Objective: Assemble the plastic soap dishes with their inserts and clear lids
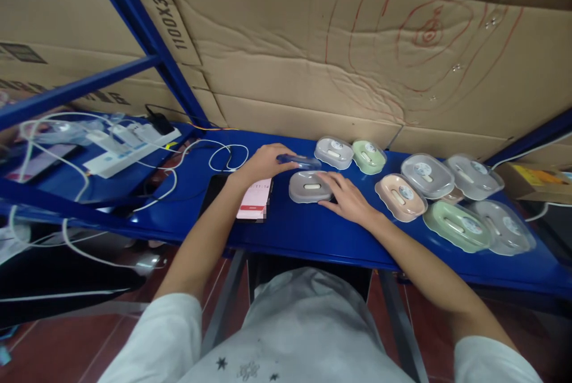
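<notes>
A grey oval case with a clear cover (308, 187) lies on the blue tabletop (304, 234) in front of me. My right hand (343, 195) rests on its right side, fingers bent over the edge. Just behind it, my left hand (274, 159) has its fingers closed on a bluish transparent piece (301, 161). A phone with a lit screen (254, 201) lies under my left forearm. Behind the case stand a grey case with a round sticker (333, 153) and a green one (369, 156).
Several more covered cases sit at the right, among them an orange one (401, 198) and a green one (459, 226). A power strip (129, 150) with white cables is at the left. Cardboard (277, 43) stands behind, with a blue frame post (152, 49).
</notes>
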The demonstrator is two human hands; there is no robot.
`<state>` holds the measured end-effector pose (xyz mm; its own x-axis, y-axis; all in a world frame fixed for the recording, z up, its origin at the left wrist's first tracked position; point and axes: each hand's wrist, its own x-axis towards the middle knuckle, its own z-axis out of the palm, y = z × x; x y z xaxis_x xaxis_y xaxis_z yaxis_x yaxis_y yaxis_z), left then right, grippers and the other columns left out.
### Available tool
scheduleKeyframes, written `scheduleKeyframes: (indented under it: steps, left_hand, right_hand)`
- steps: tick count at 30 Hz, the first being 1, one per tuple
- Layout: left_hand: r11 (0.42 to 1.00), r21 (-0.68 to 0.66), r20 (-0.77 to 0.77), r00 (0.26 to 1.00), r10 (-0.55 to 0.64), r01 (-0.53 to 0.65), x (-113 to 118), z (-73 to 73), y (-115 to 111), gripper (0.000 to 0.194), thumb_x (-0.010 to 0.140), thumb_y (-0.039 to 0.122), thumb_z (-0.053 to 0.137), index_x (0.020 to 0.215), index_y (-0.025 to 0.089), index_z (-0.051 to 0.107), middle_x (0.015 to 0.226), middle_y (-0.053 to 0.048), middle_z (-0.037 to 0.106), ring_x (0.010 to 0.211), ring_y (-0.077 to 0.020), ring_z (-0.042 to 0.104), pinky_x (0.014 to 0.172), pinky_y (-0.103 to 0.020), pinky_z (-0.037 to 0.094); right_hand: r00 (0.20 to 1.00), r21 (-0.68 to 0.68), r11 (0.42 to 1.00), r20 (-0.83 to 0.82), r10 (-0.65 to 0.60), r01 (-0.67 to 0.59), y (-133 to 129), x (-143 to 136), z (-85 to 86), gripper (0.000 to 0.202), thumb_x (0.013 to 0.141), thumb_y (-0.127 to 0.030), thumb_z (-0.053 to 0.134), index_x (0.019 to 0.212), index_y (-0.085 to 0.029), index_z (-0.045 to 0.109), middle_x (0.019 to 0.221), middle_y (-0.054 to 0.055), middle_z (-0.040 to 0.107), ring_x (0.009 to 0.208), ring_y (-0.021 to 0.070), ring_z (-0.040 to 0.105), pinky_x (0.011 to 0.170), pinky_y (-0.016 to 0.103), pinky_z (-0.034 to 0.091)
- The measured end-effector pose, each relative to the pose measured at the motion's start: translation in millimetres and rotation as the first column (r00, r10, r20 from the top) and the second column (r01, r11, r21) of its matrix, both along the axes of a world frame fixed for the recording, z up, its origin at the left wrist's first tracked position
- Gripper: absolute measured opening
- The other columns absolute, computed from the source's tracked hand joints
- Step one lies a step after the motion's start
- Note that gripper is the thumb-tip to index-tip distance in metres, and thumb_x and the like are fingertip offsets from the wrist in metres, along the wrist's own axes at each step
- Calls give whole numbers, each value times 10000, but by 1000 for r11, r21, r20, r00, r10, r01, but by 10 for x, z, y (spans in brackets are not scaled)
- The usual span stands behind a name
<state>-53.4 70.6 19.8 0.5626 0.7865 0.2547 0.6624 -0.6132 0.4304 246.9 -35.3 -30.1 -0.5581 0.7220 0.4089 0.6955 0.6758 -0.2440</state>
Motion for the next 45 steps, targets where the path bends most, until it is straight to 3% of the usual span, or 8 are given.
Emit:
scheduleKeyframes:
  steps: [2,5,12,19,27,31,39,45]
  left_hand:
    - [992,-26,62,991,-119,121,56,43,-156,390,982,549,711,1237,258,764,1238,-64,752,1111,-242,710,1002,-358,547]
    - [973,-67,-28,974,-223,221,173,81,-345,390,937,527,762,1210,250,722,1251,-70,704,1156,-266,680,985,-373,532]
    - [978,-55,-128,970,-209,203,304,100,-485,405,872,466,815,1153,234,639,1235,-73,638,1203,-295,615,948,-379,506]
    - [969,-121,-31,975,-220,215,337,4,-461,407,835,455,826,1087,247,583,1137,-50,681,1098,-275,643,887,-375,504]
    - [973,-76,-100,969,-224,217,368,39,-503,383,857,420,820,1096,241,579,1134,-50,676,1107,-282,635,922,-382,494]
    - [977,-50,-160,964,-213,207,391,-2,-524,388,869,444,819,1131,248,611,1171,-63,663,1127,-300,640,941,-384,490]
    - [968,128,-146,969,-199,218,386,-117,-431,507,983,528,710,1393,243,617,1327,-109,594,1189,-305,575,1053,-446,453]
    - [972,58,-85,971,-224,229,341,-158,-388,587,975,543,721,1475,271,577,1379,-95,567,1228,-293,518,1054,-431,484]
  right_hand:
    - [998,52,997,-28,-57,58,11,-6,-24,927,997,-483,717,1749,-309,203,1649,200,442,1492,420,493,1171,635,483]
    - [999,61,998,5,-31,31,45,24,-26,867,1003,-512,704,1733,-336,270,1726,170,379,1584,429,385,1244,686,385]
    - [994,2,994,-27,108,-108,92,91,14,705,1041,-469,661,1683,-301,424,1700,135,462,1612,326,392,1300,584,406]
    - [996,12,996,-18,90,-90,86,99,-29,738,1023,-414,702,1692,-354,397,1701,73,463,1593,328,414,1303,578,420]
    - [997,90,993,39,67,-70,105,114,-74,624,1027,-465,683,1612,-297,541,1632,90,551,1565,301,462,1292,529,454]
    - [995,72,994,62,72,-77,105,115,-67,511,1060,-399,645,1560,-302,608,1611,83,579,1564,306,468,1297,547,445]
    - [991,31,997,-112,70,-66,201,184,-66,590,1091,-429,584,1661,-349,455,1683,81,496,1596,283,427,1304,576,409]
    - [995,-23,998,-81,58,-60,224,222,-91,755,1049,-474,651,1720,-365,322,1758,65,373,1645,320,312,1318,598,364]
